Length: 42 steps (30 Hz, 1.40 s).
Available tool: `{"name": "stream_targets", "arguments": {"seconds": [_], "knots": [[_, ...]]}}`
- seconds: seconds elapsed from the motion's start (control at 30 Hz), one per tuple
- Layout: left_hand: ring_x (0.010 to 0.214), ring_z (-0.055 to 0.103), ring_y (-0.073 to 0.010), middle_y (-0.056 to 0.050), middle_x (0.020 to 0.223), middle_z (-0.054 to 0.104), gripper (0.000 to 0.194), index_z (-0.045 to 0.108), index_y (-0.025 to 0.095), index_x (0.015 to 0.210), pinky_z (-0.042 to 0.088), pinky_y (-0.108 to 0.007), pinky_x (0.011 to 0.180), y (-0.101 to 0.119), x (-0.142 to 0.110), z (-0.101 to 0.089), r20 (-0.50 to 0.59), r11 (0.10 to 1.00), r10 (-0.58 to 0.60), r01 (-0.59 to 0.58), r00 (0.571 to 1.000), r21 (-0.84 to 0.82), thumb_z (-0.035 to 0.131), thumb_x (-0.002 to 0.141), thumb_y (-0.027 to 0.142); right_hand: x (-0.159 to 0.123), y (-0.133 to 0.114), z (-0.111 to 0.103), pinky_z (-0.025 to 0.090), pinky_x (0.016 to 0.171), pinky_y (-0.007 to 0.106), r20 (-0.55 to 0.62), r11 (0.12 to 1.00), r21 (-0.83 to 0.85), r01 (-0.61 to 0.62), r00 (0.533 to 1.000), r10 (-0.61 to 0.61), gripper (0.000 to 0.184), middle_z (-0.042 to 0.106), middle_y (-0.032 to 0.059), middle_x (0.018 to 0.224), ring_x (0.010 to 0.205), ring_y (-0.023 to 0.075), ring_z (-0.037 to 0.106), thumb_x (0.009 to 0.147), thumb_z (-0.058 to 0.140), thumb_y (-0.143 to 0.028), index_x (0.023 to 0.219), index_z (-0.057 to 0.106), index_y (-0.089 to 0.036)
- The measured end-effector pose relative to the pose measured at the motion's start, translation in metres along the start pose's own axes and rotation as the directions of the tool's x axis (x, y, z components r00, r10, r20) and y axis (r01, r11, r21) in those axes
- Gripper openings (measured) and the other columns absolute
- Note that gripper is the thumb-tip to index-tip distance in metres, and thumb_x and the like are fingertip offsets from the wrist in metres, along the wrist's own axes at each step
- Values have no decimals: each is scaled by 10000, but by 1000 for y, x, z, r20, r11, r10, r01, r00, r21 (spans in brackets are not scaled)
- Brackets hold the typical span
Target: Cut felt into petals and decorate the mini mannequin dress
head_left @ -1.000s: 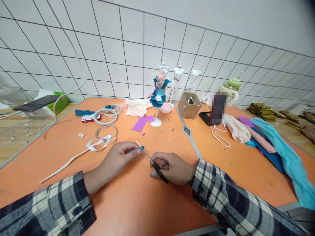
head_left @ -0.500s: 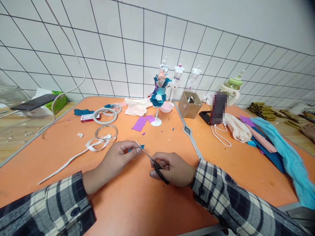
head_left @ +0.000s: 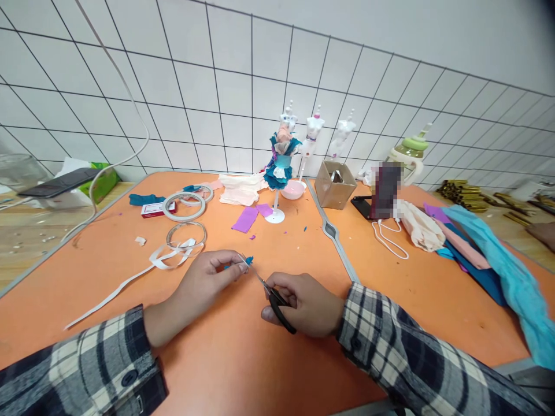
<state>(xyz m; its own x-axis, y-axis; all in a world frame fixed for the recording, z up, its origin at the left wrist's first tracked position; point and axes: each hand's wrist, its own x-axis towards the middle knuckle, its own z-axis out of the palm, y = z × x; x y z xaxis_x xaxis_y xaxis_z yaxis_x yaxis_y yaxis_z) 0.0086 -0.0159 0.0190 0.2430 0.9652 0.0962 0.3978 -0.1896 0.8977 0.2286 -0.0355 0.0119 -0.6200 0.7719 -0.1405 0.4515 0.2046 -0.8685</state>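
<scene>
Pinching a teal scrap [head_left: 250,260] b/w thumb & fingertips of my L hand [head_left: 212,277], above the near-mid part of the orange table [head_left: 217,364]. My R hand [head_left: 306,301] is curled round the black handles of the scissors [head_left: 281,311], fingers bent, thumb on the near side; handles look parted. Blades slant far & left, up to the scrap at my L fingertips. Can't tell exactly how wide the blades are, too thin & blurred.

Far-mid, a small dress form w/ teal ruffles [head_left: 280,173] stands upright on a round white base; purple pcs [head_left: 245,219] lie by the base, left side. Pale cloth [head_left: 238,189] is behind them. Pink bowl [head_left: 293,189] sits just right of the dressed form, w/ bare white forms [head_left: 313,137] upright behind. Cardboard box [head_left: 332,188] is right of the bowl.

Left side: tape rolls [head_left: 200,212], one leaning on a red & white box [head_left: 152,211], plus teal cloth [head_left: 145,200]. White ribbon [head_left: 113,296] curls by the nearest roll, then trails near-left.

Right side: bottle w/ green lid [head_left: 410,155] at the far edge, cream cloth [head_left: 420,226], white cord [head_left: 392,251], & long turquoise cloth [head_left: 511,277] running toward the near-right edge.
</scene>
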Motion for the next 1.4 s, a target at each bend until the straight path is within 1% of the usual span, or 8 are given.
{"name": "stream_targets", "arguments": {"seconds": [0.1, 0.27, 0.47, 0.6, 0.8, 1.07, 1.3, 1.4], "knots": [[547, 473, -126, 31, 564, 556, 222, 650, 176, 663, 376, -219, 526, 0, 0, 1, 10, 999, -25, 26, 1000, -34, 583, 763, 363, 1, 0, 0, 248, 456, 204, -14, 1000, -15, 3, 1000, -4, 255, 381, -91, 549, 504, 77, 335, 795, 661, -420, 779, 502, -222], [575, 496, -132, 25, 579, 566, 231, 651, 174, 664, 393, -224, 560, -3, 0, 2, 38, 999, 19, -18, 999, -28, 583, 782, 361, 3, 3, 2, 238, 468, 213, -19, 1000, -1, 8, 1000, -8, 250, 371, -93, 547, 501, 76, 322, 801, 660, -410, 788, 504, -215], [571, 498, -128, 26, 587, 574, 221, 656, 174, 671, 397, -222, 559, -2, 0, 1, 28, 999, 39, -39, 999, -10, 579, 788, 345, 3, 4, 1, 232, 471, 216, -17, 999, 20, 26, 1000, -26, 234, 372, -92, 554, 498, 74, 329, 820, 642, -408, 810, 510, -215], [568, 504, -128, 27, 600, 591, 202, 662, 176, 677, 401, -221, 558, 0, -1, 1, 6, 1000, 29, -29, 1000, -11, 587, 774, 336, 2, 3, 1, 242, 463, 213, -17, 999, 42, 6, 1000, -6, 258, 376, -97, 548, 493, 75, 325, 784, 688, -410, 820, 518, -220], [545, 488, -123, 31, 583, 586, 203, 666, 180, 675, 395, -222, 548, -1, 0, 0, 15, 998, 54, -55, 998, 28, 581, 781, 331, 3, 6, 4, 240, 481, 215, -4, 997, 72, -6, 1000, 6, 279, 384, -92, 551, 501, 74, 327, 807, 658, -456, 829, 524, -213], [558, 506, -130, 24, 586, 588, 217, 667, 177, 671, 407, -222, 549, -2, 1, 0, 22, 998, 54, -54, 998, 11, 591, 779, 349, 3, 5, 4, 242, 471, 216, -15, 995, 103, -1, 1000, 3, 277, 374, -89, 552, 503, 78, 330, 789, 681, -445, 812, 528, -216], [573, 531, -135, 14, 605, 628, 223, 687, 180, 681, 429, -225, 570, -1, 0, 0, 9, 993, 91, -91, 996, 71, 591, 790, 349, 2, 4, 1, 230, 465, 215, 9, 997, 82, -10, 1000, 9, 232, 368, -99, 519, 478, 73, 314, 815, 647, -414, 835, 532, -214], [572, 536, -134, 15, 600, 631, 219, 693, 182, 677, 427, -226, 575, 1, 0, 0, 24, 993, 93, -94, 995, 74, 586, 791, 335, 1, 4, 1, 234, 464, 215, 11, 995, 94, -18, 1000, 17, 255, 375, -98, 520, 480, 73, 320, 802, 660, -435, 827, 535, -214]]}}
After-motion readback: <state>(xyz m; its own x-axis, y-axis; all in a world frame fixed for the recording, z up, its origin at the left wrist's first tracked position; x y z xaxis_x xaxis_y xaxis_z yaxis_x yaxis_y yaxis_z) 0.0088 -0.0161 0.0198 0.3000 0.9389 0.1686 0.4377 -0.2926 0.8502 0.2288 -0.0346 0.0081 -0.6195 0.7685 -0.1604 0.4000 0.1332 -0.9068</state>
